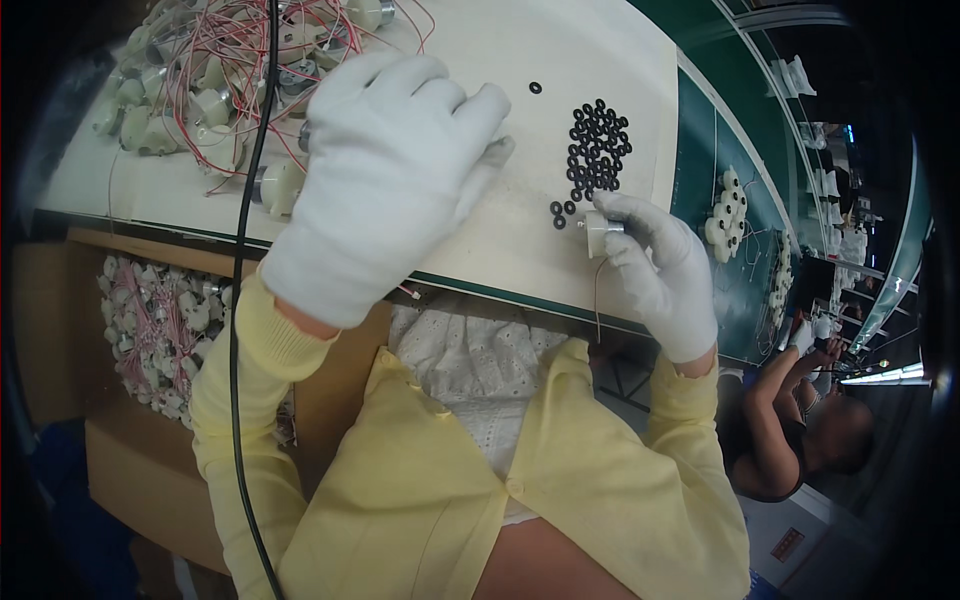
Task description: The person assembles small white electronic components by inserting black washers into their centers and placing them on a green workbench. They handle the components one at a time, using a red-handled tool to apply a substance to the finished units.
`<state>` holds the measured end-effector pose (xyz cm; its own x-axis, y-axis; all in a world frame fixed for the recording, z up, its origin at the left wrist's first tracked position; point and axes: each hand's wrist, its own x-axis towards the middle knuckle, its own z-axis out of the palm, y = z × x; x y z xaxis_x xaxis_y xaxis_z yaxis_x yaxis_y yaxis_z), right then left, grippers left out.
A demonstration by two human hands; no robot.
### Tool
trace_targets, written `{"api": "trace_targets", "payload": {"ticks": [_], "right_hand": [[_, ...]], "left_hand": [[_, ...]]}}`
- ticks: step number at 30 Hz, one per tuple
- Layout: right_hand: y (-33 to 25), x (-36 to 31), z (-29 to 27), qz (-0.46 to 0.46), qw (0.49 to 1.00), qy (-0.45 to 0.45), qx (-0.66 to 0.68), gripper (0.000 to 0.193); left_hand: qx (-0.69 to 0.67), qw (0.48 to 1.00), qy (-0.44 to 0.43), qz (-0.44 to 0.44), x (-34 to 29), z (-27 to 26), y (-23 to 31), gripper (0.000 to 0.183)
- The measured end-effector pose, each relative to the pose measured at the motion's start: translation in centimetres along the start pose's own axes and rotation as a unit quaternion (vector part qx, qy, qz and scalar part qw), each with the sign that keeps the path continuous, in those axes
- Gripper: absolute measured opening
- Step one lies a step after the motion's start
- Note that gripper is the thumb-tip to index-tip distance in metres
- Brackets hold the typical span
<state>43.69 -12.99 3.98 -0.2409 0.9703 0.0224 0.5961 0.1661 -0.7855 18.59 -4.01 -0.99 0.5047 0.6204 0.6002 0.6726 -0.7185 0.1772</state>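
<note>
My right hand (665, 275), in a white glove, pinches a small motor (597, 236) with a cream plastic housing and a silvery metal body. A thin wire hangs from it over the table's near edge. Just beyond is a cluster of small black rings (597, 145), with a few loose ones beside the motor. A single black ring (535, 88) lies apart, farther to the left. My left hand (385, 170), gloved too, hovers palm down over the white tabletop (500, 240). Its fingers are bent and a little apart, and nothing shows in them; the palm side is hidden.
Wired motors (215, 105) with tangled red and white leads are heaped at the far left. A cardboard box (150, 480) below holds more wired parts. A black cable (238, 330) runs down the left side. At right are cream parts (727, 218) and a co-worker (790, 430).
</note>
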Motion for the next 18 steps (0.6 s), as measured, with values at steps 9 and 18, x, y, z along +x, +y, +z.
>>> {"api": "trace_targets", "payload": {"ticks": [9,18], "right_hand": [[1.4,1.0,0.4,-0.072,0.984,0.007,-0.165,0.031],[-1.0,1.6,0.6,-0.126,0.903,-0.016,-0.411,0.033]], "left_hand": [[0.012,0.998,0.061,-0.002,-2.2,0.1,0.1,0.045],[0.0,0.998,0.068,-0.012,-2.2,0.1,0.2,0.044]]}}
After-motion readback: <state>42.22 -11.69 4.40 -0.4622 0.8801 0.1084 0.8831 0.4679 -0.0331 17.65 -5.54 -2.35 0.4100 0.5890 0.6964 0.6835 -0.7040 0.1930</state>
